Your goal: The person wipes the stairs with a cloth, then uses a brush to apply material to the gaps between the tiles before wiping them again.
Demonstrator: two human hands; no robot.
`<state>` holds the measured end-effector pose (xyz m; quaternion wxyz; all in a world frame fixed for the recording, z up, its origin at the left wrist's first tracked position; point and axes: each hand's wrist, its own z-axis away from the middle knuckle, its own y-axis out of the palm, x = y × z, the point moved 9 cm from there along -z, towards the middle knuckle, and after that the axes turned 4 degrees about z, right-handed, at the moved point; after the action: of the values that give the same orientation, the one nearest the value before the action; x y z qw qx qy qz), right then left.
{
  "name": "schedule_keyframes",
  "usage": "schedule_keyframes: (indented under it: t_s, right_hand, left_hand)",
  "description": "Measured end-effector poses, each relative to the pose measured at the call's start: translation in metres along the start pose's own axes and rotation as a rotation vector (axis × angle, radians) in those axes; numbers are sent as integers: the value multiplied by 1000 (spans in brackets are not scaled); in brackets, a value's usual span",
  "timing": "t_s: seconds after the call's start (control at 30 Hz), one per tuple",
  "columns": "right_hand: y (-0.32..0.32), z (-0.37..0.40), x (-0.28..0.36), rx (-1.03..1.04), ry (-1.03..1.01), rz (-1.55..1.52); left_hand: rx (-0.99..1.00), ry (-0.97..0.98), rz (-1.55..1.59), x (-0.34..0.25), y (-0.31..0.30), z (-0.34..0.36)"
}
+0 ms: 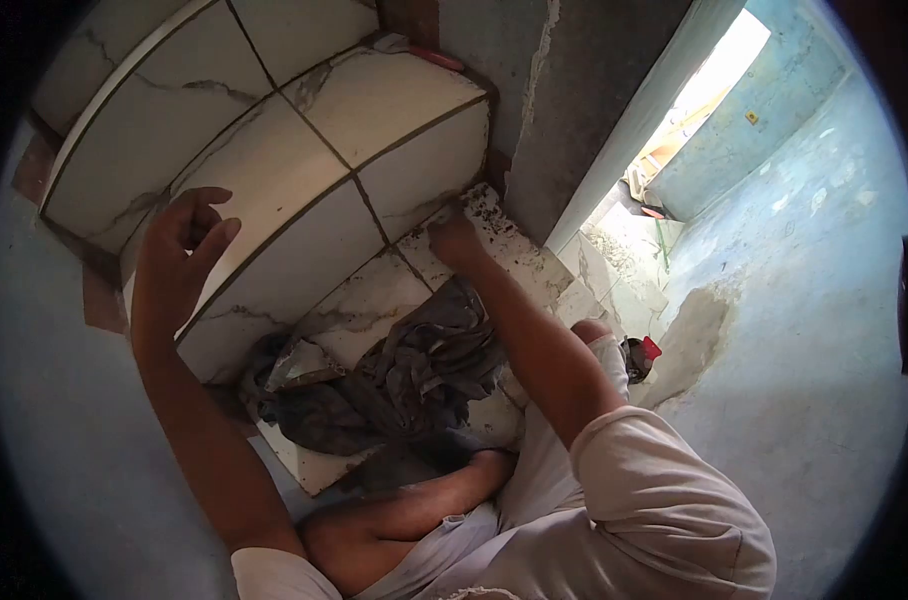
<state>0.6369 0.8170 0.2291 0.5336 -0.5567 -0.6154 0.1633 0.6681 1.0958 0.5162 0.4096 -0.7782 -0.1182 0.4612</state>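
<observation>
Fingers of the left hand are spread open and hold nothing, up in the air just by the round edge of the white tiled step on the left. Farther off to the right, the right hand has its fingers bunched shut and pressed on the dirty tile beside the grey wall; I cannot tell if they pinch anything. It looks like rubbing muck off that tile, which calls for a firm push right in the corner, and the dark cloth lies near on the lower tile.
</observation>
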Motion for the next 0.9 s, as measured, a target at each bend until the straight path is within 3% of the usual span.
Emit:
schedule_keyframes:
  t_s: [0.03,0.1,0.23,0.3,0.33,0.4,0.43,0.5,0.63,0.7,0.73,0.8,0.83,0.9]
  right_hand:
    - [-10,-1,-3,2,3,2]
    - [-8,-1,-2,202,-237,222]
    - [41,-29,-48,341,-161,522]
    - [72,-32,-46,-190,-271,295]
    - [58,-23,-34,-195,-269,294]
    - [44,9,-42,298,405,-607]
    - [21,7,-36,301,405,-609]
    - [-15,1,2,340,-208,233]
    - [23,-6,-20,536,-163,160]
    - [7,16,28,88,-702,150]
    - [-13,19,51,80,-726,144]
    - [-80,0,27,75,215,-357]
    - [-82,-2,29,87,191,-367]
    - [-70,1,18,352,157,-16]
  left_hand:
    - [13,-8,1,2,2,-1]
    - [29,-14,-1,2,5,-1]
    - [21,-19,-18,-3,7,0]
    - [13,-12,-34,-3,6,-1]
    - [18,1,-3,0,5,-1]
    - [22,13,27,2,7,-3]
    - [14,8,3,2,7,-3]
    - [7,-7,-24,2,8,-1]
    - [5,-13,-2,-8,11,0]
    - [-22,-9,12,-5,6,-1]
    - [-27,-3,31,0,6,-3]
    - [-92,-2,30,-2,3,-1]
    - [-114,-17,21,4,-1,-1]
    - [-104,21,-134,15,-3,-5]
